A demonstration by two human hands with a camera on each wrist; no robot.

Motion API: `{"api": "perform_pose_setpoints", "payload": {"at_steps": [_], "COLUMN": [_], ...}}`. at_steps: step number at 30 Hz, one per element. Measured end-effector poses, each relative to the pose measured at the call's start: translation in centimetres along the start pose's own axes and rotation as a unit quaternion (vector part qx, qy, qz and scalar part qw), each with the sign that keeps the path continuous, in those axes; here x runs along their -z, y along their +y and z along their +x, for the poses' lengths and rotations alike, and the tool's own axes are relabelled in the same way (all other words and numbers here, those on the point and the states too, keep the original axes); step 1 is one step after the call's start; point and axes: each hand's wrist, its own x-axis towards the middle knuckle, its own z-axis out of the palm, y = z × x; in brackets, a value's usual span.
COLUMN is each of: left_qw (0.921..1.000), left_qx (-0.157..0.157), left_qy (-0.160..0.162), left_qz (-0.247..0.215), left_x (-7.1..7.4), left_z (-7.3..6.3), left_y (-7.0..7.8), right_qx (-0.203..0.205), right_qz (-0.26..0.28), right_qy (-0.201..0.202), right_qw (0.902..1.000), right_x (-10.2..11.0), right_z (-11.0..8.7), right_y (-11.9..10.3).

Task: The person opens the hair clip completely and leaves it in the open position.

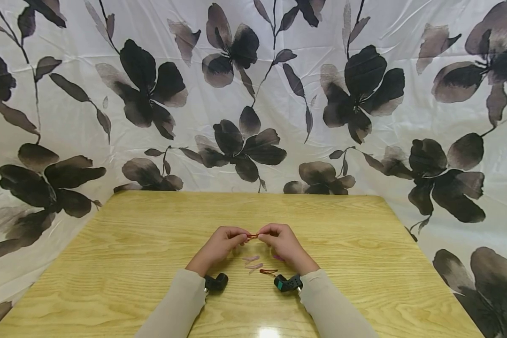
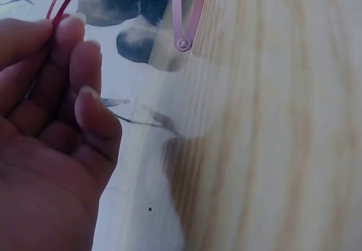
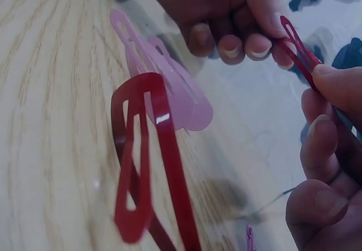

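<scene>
Between both hands, raised over the table, is a red snap hair clip (image 1: pixel 252 237). My left hand (image 1: pixel 221 243) pinches one end of it between thumb and fingertips. At the other end, the thumb and index finger of my right hand (image 1: pixel 285 240) grip the clip; the right wrist view shows its slotted red frame (image 3: pixel 295 55) stretched from one hand to the other. Nearer the body, a second red hair clip (image 1: pixel 268 272) lies on the table with its parts sprung apart. Pale pink clips (image 1: pixel 254 266) lie just beyond it, and a magenta clip (image 1: pixel 279 257) sits partly behind the right hand.
The wood-grain table (image 1: pixel 131 244) reaches back to a white cloth (image 1: pixel 279 117) printed with dark flowers, which also hangs at both sides. Black wrist cameras (image 1: pixel 216 282) are strapped on both wrists, close above the tabletop.
</scene>
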Motion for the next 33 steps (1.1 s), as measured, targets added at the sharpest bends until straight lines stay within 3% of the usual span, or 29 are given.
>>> {"api": "perform_pose_setpoints", "payload": {"at_steps": [6,14,23,33], "left_qw": [0.9996,0.9979,0.993,0.991], "left_qx": [0.011,0.03,0.013,0.023], "left_qy": [0.023,0.03,0.029,0.027], "left_qz": [0.016,0.05,0.114,0.129], "left_x": [0.13,0.27,0.3,0.17], "left_z": [-0.12,-0.21,-0.21,-0.45], "left_y": [0.11,0.27,0.28,0.43], "right_qx": [-0.012,0.026,0.045,0.058], "right_qz": [0.006,-0.085,-0.161,-0.219], "right_qy": [-0.023,-0.008,-0.007,-0.007], "right_qw": [0.9997,0.996,0.9859,0.974], "right_x": [-0.03,-0.36,-0.48,-0.76], "right_z": [-0.12,-0.26,-0.15,-0.35], "right_y": [0.15,-0.14,0.14,0.02]}}
